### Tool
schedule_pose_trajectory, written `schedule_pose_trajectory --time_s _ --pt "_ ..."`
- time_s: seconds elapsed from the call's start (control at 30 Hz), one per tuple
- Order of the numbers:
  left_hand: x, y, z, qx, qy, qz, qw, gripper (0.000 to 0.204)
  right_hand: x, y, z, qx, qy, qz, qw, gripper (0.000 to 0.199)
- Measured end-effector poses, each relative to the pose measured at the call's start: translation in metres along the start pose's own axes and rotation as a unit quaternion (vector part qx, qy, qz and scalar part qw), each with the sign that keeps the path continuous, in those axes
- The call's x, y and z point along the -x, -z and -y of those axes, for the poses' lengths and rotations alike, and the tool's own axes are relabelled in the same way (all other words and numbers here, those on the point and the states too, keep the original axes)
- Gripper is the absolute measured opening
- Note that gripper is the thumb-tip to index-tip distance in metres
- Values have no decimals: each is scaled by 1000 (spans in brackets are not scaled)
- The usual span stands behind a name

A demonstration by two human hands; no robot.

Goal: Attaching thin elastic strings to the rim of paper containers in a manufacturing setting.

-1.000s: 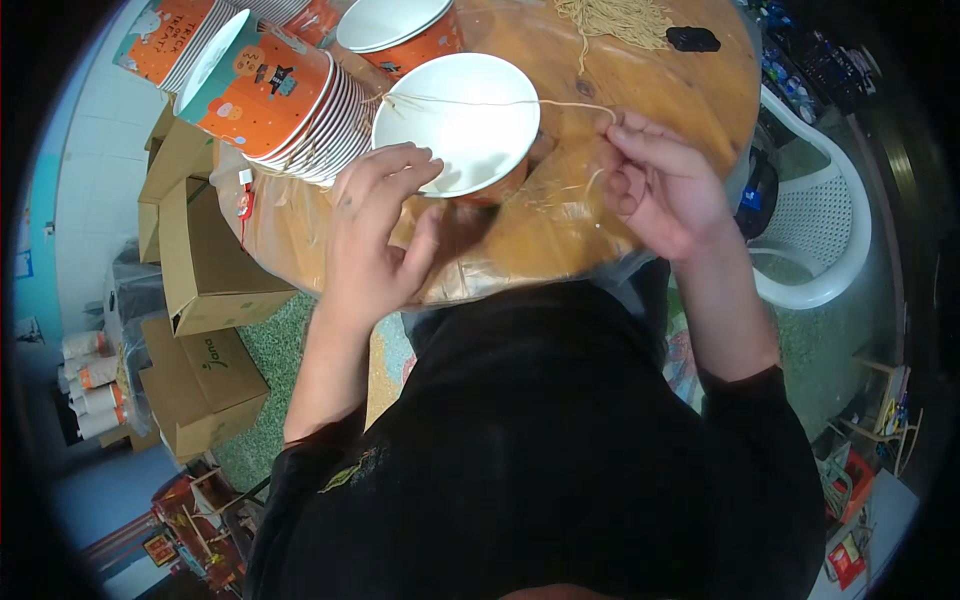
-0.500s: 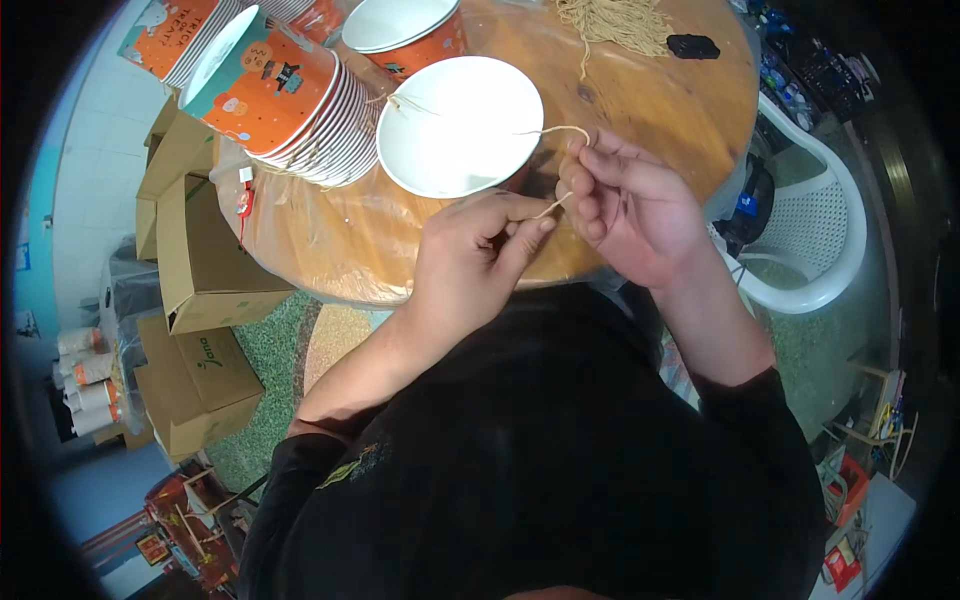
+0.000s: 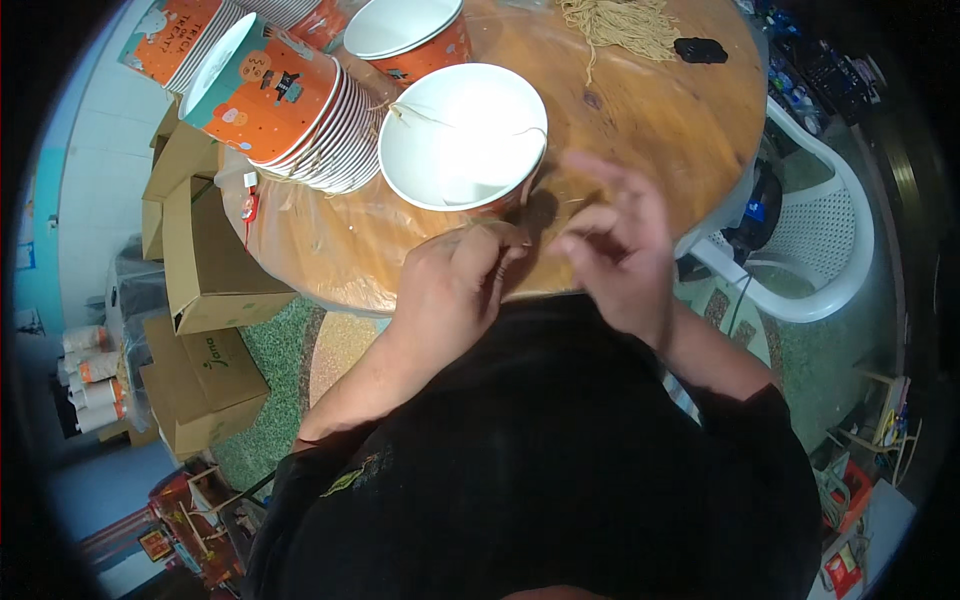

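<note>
A white-lined orange paper bucket (image 3: 462, 135) stands upright near the front edge of the round wooden table (image 3: 660, 110), with a thin tan string (image 3: 430, 116) fixed at its rim. My left hand (image 3: 450, 290) is just below the bucket, fingers pinched on a string end. My right hand (image 3: 615, 250) is blurred beside it, fingers curled around the same string near the bucket's right side.
Stacks of orange printed paper buckets (image 3: 290, 95) lie on their sides at the table's left, one more bucket (image 3: 405, 30) stands behind. A heap of tan strings (image 3: 620, 22) and a small black object (image 3: 700, 48) sit at the back. Cardboard boxes (image 3: 205, 300) on the left, white plastic chair (image 3: 810, 250) on the right.
My left hand left the bucket's rim and came down to meet my right hand at the table's front edge. Both hands now work the string closer to my body.
</note>
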State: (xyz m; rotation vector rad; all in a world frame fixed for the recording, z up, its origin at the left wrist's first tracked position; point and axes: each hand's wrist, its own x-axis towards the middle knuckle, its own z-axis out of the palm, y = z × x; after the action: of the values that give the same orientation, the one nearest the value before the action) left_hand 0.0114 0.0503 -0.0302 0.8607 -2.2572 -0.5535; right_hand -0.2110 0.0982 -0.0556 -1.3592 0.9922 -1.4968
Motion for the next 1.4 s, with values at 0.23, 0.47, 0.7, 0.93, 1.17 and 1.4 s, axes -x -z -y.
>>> schedule_pose_trajectory --time_s 0.23,0.47,0.7,0.93,1.17,1.4 --pt "0 7 0 -15 15 38 999 22 -10 -5 -14 -85 -166 128 974 31" --pt "2 5 3 80 106 62 989 20 -12 -7 -13 78 -92 123 985 16" --pt "2 -1 3 111 100 5 989 28 -17 -9 -16 206 70 31 976 7" --pt "1 0 9 64 59 -11 996 16 -9 -15 -15 53 -69 36 996 6" --pt "-2 4 7 61 74 26 995 6 -15 -6 -13 148 31 69 986 7" --pt "-31 26 0 30 -74 -59 995 11 -49 26 -15 -87 -77 -92 989 8"
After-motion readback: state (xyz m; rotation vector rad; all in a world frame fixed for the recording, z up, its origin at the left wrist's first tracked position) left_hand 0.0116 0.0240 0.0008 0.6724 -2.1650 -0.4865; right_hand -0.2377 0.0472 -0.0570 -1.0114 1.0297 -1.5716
